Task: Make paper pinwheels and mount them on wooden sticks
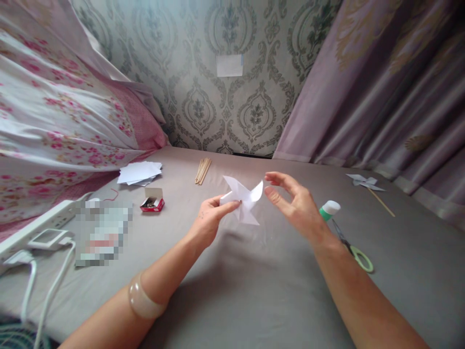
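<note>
Pinwheel [247,196] pinched by left hand [210,219], right hand [296,206] loosely spread beside it, over grey cloth [247,305] before patterned wallpaper [189,72].

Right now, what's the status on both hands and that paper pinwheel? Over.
Left hand pinching pinwheel near its middle. Right hand open beside it, holding nothing. Nothing seen between them; scissors lie off to the right.

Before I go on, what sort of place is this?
Probably a room at home, perhaps a bedroom: floral fabric hangs at left, patterned wallpaper covers the wall ahead, and a curtain hangs at right.
</note>
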Motion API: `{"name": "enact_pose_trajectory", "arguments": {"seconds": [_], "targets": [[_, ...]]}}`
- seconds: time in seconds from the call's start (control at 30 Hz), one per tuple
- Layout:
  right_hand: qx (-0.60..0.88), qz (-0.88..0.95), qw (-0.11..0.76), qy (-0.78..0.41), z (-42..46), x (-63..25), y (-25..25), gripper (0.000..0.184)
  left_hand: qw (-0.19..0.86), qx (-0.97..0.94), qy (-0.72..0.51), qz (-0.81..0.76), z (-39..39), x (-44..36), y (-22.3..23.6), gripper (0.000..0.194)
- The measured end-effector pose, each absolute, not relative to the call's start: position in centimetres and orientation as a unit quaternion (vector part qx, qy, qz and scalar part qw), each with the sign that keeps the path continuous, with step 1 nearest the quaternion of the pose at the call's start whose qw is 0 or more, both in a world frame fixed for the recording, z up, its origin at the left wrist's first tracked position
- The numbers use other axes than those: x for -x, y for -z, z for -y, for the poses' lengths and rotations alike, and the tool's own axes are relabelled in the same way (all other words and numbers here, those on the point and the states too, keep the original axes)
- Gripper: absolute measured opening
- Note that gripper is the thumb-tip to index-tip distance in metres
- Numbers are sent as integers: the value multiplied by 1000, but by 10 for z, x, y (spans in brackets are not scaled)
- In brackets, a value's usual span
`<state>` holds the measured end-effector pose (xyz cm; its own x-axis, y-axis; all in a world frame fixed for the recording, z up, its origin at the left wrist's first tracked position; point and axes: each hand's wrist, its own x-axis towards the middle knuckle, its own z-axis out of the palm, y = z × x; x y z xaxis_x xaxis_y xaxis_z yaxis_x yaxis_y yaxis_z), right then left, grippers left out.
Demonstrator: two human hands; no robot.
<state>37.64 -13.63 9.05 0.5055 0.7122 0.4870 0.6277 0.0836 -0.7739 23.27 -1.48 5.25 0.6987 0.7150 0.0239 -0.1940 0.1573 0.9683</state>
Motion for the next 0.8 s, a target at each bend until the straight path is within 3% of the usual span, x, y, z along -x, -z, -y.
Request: {"name": "enact_pose_trajectory", "arguments": {"seconds": [0.07, 0.17, 0.5, 0.8], "targets": [[664, 453, 585, -106, 133, -378, -87, 38, 770, -501, -308, -250, 15, -235, -51, 26], [658, 444, 580, -180, 126, -371, -77, 39, 790, -456, -309, -270, 19, -236, -52, 29], [634, 343, 639, -267, 116, -345, -66, 33, 804, -474, -291, -211, 28, -238, -44, 37], [576, 215, 691, -380, 147, -365, -51, 25, 729, -553, -309, -259, 4, -239, -30, 46]]}}
